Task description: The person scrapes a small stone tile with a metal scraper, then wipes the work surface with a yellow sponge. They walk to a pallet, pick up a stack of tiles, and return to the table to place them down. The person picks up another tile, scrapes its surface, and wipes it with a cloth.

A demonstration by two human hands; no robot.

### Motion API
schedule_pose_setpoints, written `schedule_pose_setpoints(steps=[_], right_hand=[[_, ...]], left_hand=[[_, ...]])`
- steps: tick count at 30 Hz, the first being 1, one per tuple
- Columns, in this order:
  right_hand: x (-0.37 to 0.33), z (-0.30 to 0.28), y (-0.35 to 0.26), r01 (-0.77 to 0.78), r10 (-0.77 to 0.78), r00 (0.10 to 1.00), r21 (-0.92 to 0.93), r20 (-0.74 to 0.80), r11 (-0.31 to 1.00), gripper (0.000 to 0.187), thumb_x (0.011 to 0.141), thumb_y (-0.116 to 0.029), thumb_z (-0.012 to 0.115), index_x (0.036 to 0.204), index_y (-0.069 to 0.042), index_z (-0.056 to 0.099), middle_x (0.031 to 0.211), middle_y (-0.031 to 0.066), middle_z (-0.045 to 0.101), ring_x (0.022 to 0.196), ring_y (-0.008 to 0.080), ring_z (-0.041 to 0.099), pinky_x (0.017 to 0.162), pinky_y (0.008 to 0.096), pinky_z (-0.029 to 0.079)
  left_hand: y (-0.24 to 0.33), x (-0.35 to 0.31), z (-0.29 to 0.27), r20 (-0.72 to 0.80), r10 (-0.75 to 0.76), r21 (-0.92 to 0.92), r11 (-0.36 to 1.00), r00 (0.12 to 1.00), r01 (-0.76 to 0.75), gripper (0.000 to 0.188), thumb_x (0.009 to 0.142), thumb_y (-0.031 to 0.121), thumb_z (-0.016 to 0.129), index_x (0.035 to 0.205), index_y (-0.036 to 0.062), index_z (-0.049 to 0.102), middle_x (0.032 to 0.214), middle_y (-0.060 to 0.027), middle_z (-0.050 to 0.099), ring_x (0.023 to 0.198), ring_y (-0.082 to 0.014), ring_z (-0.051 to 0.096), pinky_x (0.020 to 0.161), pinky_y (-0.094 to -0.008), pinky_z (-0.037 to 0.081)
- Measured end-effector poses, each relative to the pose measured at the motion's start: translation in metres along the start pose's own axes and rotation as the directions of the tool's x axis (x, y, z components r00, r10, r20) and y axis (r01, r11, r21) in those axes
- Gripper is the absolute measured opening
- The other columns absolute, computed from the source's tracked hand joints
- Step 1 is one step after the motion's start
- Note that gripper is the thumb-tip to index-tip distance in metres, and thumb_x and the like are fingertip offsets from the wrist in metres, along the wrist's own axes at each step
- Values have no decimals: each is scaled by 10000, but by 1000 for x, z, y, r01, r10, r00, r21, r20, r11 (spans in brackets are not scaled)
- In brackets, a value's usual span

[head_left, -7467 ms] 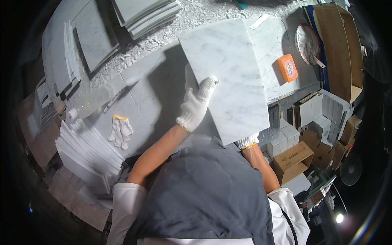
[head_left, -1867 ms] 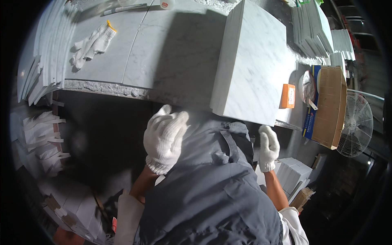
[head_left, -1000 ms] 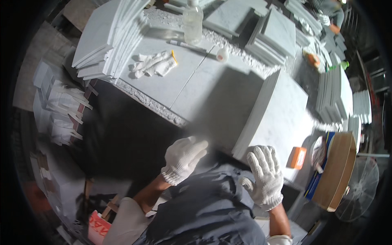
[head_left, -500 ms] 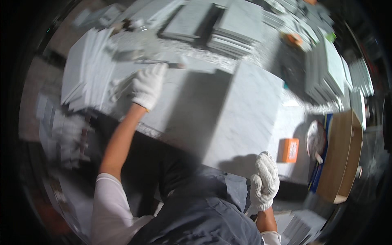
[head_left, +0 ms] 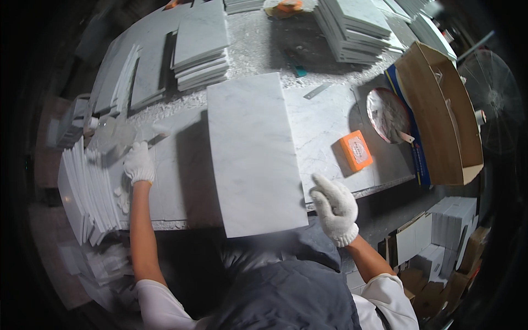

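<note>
A large white marble-look slab lies lengthwise before me, its near end jutting past the table edge. My left hand, in a white knitted glove, is on the table left of the slab with its fingers curled; what they hold, if anything, is hidden. Just beyond the fingertips lies a slim tool with a dark end, beside a translucent plastic bag or tub. At the slab's near right edge is my gloved right hand, fingers stretched out together and nothing seen in it. Whether it touches the edge is unclear.
An orange box, a round dish of pale paste and a metal ruler lie to the right. Beyond stands an open cardboard box. Tile stacks line the far side; upright tiles stand at left.
The view has swung right, so the slab appears further left and more upright. My right hand has risen from beside my lap to the slab's edge; its fingers have straightened. My left hand stays near the slim tool.
</note>
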State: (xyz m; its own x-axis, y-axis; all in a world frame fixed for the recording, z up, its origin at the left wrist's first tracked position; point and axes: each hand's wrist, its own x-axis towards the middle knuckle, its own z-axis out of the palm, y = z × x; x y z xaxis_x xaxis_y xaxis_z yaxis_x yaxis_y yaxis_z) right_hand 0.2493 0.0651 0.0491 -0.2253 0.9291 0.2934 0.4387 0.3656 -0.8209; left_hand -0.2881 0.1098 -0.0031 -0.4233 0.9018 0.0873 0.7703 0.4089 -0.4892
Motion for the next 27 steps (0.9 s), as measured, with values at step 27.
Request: schedule_pose_setpoints(steps=[27], right_hand=[[-2, 24, -98, 204, -371, 727, 334, 579, 920, 608, 950, -534, 630, 1372, -97, 613, 739, 71, 571, 615, 263, 612, 547, 382, 460]], left_hand=[[-2, -201, -262, -610, 382, -784, -161, 694, -600, 326, 785, 173, 831, 1005, -10, 675, 858, -117, 659, 674, -190, 641, 529, -325, 477]])
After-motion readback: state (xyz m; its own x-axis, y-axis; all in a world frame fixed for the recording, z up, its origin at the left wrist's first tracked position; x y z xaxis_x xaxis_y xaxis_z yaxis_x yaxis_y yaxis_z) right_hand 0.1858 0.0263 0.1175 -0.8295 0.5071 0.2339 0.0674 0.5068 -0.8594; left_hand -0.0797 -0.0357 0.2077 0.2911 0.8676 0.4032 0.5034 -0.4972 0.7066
